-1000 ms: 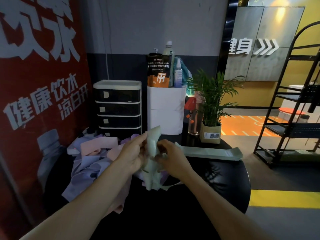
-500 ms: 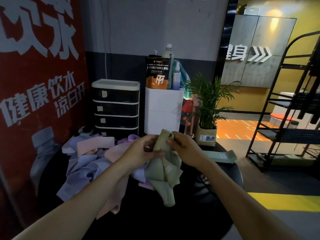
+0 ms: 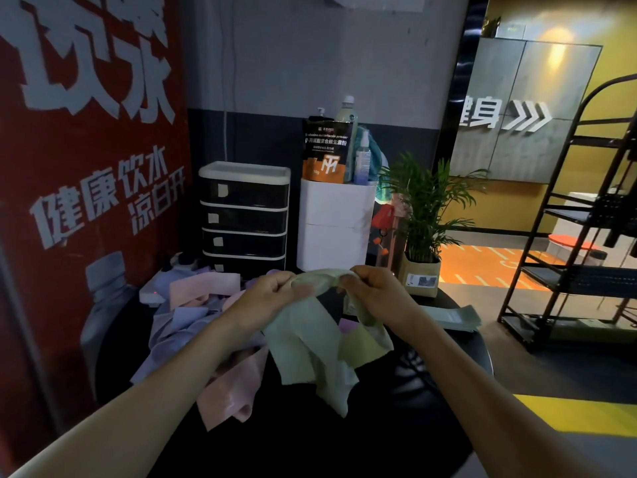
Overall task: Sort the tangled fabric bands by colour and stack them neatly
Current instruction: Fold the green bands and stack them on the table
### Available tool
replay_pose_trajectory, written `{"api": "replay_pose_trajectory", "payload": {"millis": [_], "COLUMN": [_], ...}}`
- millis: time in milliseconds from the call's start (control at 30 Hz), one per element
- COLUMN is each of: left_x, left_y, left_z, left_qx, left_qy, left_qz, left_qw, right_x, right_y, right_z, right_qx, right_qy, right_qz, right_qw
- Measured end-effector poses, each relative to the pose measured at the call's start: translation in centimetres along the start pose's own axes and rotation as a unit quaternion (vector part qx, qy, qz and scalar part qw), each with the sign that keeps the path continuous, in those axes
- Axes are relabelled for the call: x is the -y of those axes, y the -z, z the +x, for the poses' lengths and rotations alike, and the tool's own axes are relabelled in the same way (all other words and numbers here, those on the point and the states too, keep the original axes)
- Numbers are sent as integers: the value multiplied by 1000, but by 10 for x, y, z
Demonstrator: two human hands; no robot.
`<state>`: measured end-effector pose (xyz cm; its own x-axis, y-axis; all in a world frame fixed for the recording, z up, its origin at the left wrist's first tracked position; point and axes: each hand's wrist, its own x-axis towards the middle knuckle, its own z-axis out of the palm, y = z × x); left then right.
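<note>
Green band: I see a pale green fabric band [image 3: 310,343] lifted above the black round worktop [image 3: 396,426], its top edge stretched between the two hands and its loose ends hanging down in folds.
Left grip: the left hand [image 3: 272,293] pinches the top edge of the green band, fingers curled on the cloth.
Right grip: the right hand [image 3: 374,291] also holds the same edge, fingers curled round it, a little apart from the left hand.
Tangled pile: pink and lilac bands [image 3: 193,322] lie in a heap on the worktop, left of the green band; one pink strip [image 3: 231,391] hangs over the near edge of the heap, under my left forearm.
Sorted stack: flat green bands [image 3: 455,317] lie on the worktop, right of the held band, behind my right forearm. I cannot tell how many are there.
Behind the green band: a black drawer unit [image 3: 243,219] with a white top, and just right of it a white box [image 3: 336,224] with a black and orange pouch [image 3: 325,151] and bottles on it.
Plant: a small potted plant [image 3: 422,236] stands behind the right hand, right of the white box.
Right of the worktop: a dark metal rack [image 3: 582,243] on the floor, well apart from the band.
</note>
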<state>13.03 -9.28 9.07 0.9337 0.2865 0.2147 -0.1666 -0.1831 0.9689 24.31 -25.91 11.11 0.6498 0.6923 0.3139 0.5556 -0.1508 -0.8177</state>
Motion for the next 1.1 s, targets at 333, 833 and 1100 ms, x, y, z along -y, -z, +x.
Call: {"api": "replay_pose_trajectory", "payload": {"millis": [333, 833, 1100], "left_x": [21, 12, -32], "left_y": [18, -2, -75], "left_z": [7, 30, 56], "left_qx": [-44, 29, -26], "left_qy": [-30, 9, -118], "left_qz": [121, 400, 138], "left_qw": [991, 916, 983], "right_x": [-26, 6, 13], "right_y": [10, 48, 58], "right_z": [11, 13, 17], "right_qx": [-128, -179, -155], "right_qy": [-112, -6, 6], "right_qz": [-43, 84, 76], "right_qw": [985, 980, 985]}}
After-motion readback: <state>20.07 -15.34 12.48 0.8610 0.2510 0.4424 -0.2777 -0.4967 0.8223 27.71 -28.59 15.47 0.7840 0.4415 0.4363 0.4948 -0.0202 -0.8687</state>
